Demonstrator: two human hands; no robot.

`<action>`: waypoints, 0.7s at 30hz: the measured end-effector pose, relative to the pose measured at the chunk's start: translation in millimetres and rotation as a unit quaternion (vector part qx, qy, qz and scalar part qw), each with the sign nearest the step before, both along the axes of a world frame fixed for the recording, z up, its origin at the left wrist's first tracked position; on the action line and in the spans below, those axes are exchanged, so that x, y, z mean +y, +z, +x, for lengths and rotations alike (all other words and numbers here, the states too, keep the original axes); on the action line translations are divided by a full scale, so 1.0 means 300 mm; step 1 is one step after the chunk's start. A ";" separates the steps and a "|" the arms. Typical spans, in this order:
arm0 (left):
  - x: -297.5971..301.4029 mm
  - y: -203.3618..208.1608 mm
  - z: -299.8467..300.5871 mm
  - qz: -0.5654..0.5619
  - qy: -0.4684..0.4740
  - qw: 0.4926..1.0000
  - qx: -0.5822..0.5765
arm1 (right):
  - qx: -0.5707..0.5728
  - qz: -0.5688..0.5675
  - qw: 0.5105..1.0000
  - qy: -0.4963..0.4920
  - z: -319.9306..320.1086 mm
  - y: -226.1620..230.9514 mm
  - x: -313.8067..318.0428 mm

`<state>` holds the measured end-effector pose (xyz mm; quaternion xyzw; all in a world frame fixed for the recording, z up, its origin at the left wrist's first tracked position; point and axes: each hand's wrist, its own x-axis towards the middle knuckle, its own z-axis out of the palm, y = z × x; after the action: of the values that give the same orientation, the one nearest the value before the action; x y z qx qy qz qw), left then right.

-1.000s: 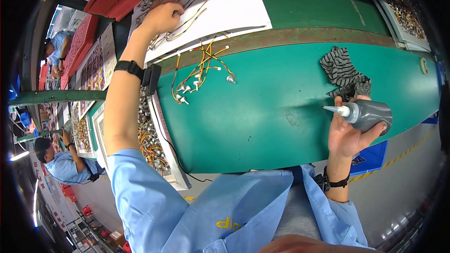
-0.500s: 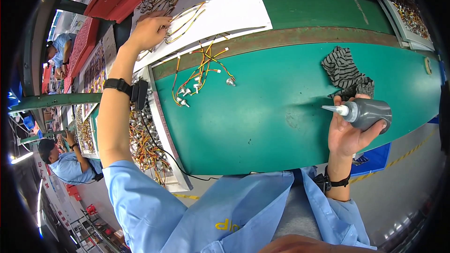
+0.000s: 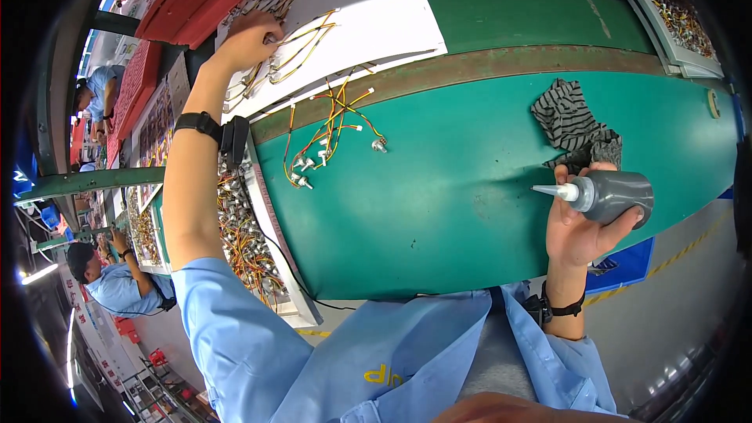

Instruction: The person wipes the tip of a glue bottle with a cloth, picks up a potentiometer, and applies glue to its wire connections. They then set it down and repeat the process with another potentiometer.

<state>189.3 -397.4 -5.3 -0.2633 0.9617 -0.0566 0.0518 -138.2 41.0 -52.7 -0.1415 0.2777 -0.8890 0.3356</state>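
Observation:
My right hand (image 3: 576,236) is wrapped round a squeeze bottle (image 3: 619,197) with dark grey contents, lying sideways with its pale pointed nozzle to the left. Stretched far out to the left, my left hand (image 3: 252,37) is closed over the edge of a white sheet (image 3: 392,19), among rows of small metal parts with wires (image 3: 301,47). Its fingertips are partly hidden, so what they pinch cannot be made out. Several loose wired parts with metal shafts (image 3: 329,129) lie in a tangle on the green mat (image 3: 423,211), between both hands.
Behind the bottle lies a crumpled striped cloth (image 3: 576,121). A white-edged tray of wired parts (image 3: 247,243) sits under my left forearm. Red trays (image 3: 196,0) are stacked at far left, with another parts tray (image 3: 670,8) at far right. Two people work further left. A blue bin (image 3: 627,262) stands below the table edge.
My left hand has moved a little farther away along the white sheet, uncovering more wired parts. My right hand keeps the bottle in nearly the same place.

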 end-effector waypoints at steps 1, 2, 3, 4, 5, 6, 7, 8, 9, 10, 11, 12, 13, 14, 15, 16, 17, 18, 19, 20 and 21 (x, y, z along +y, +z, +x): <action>-0.009 -0.004 0.001 0.001 -0.001 1.000 -0.001 | 0.012 0.000 1.000 0.012 -0.006 -0.005 0.004; -0.018 -0.014 0.004 0.001 0.005 1.000 0.004 | 0.025 0.000 0.999 0.025 -0.011 -0.010 0.007; -0.028 -0.024 0.006 0.002 0.010 1.000 0.008 | 0.037 0.001 0.999 0.038 -0.013 -0.013 0.008; -0.041 -0.031 0.009 0.003 0.016 1.000 0.012 | 0.037 0.001 0.999 0.038 -0.012 -0.014 0.006; -0.058 -0.035 0.010 0.004 0.016 1.000 0.012 | 0.036 0.002 0.999 0.035 -0.010 -0.013 0.002; -0.077 -0.038 0.011 0.006 0.039 0.999 0.025 | 0.036 0.003 0.999 0.031 -0.008 -0.012 -0.002; -0.088 -0.039 0.008 0.009 0.063 0.997 0.037 | 0.035 0.004 0.999 0.028 -0.007 -0.011 -0.003; -0.097 -0.043 0.007 0.012 0.088 0.995 0.050 | 0.035 0.006 0.999 0.029 -0.007 -0.010 -0.005; -0.104 -0.047 0.006 0.014 0.089 0.995 0.049 | 0.036 0.004 0.999 0.030 -0.006 -0.010 -0.007; -0.113 -0.050 0.005 0.015 0.098 0.994 0.044 | 0.037 0.003 0.999 0.031 -0.005 -0.010 -0.010; -0.120 -0.053 0.006 0.016 0.108 0.993 0.039 | 0.037 0.002 0.999 0.032 -0.004 -0.009 -0.012; -0.119 -0.052 -0.007 0.018 0.115 0.993 0.034 | 0.037 0.004 0.999 0.031 -0.004 -0.009 -0.014; -0.115 -0.052 -0.016 0.020 0.114 0.993 0.034 | 0.035 0.004 0.999 0.028 -0.002 -0.008 -0.016; -0.111 -0.050 -0.023 0.002 0.110 0.994 0.026 | 0.032 0.005 0.999 0.024 0.001 -0.008 -0.018; -0.105 -0.048 -0.029 -0.015 0.105 0.994 0.019 | 0.029 0.005 0.999 0.021 0.003 -0.009 -0.018; -0.097 -0.046 -0.035 -0.033 0.100 0.994 0.011 | 0.029 0.006 0.999 0.021 0.003 -0.011 -0.017; -0.091 -0.044 -0.040 -0.032 0.101 0.994 0.011 | 0.034 0.008 0.999 0.024 0.003 -0.013 -0.016; -0.081 -0.039 -0.047 -0.020 0.112 0.993 0.004 | 0.039 0.009 0.999 0.027 0.002 -0.015 -0.015; -0.072 -0.037 -0.052 -0.007 0.124 0.992 -0.002 | 0.044 0.011 0.999 0.030 0.001 -0.017 -0.015; -0.068 -0.038 -0.051 0.005 0.136 0.991 -0.009 | 0.043 0.012 0.999 0.031 -0.001 -0.019 -0.014; -0.075 -0.042 -0.047 0.006 0.137 0.991 -0.009 | 0.052 0.008 0.998 0.042 -0.004 -0.022 -0.012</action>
<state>175.2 -420.0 -17.9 -0.3913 0.9165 -0.0453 0.0692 -139.5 37.3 -59.1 -0.1962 0.2951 -0.8634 0.3590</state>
